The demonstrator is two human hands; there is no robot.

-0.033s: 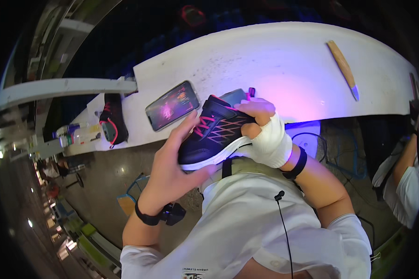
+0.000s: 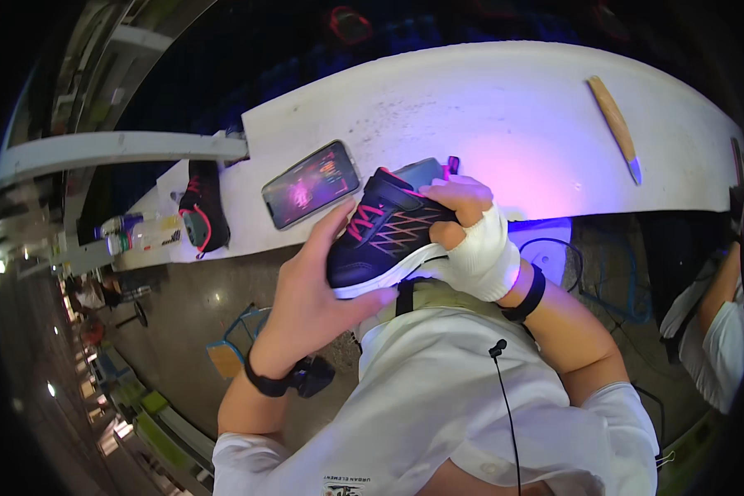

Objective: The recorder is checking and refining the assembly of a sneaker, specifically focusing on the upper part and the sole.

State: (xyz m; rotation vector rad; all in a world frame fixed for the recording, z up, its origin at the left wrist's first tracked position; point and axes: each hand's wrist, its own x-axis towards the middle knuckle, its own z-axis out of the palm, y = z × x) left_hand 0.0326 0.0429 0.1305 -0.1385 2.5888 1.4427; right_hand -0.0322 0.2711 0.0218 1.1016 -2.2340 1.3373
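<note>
gripping a shoe [image 2: 388,236] by its heel end in the gloved right hand [image 2: 477,241] and clasping its toe in the left hand [image 2: 307,291], at the table's [image 2: 488,107] near edge, beside a phone [image 2: 312,183], well apart from a knife [image 2: 612,120].

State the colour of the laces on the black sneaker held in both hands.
Pink laces on the black sneaker, seen best in the head view.
</note>
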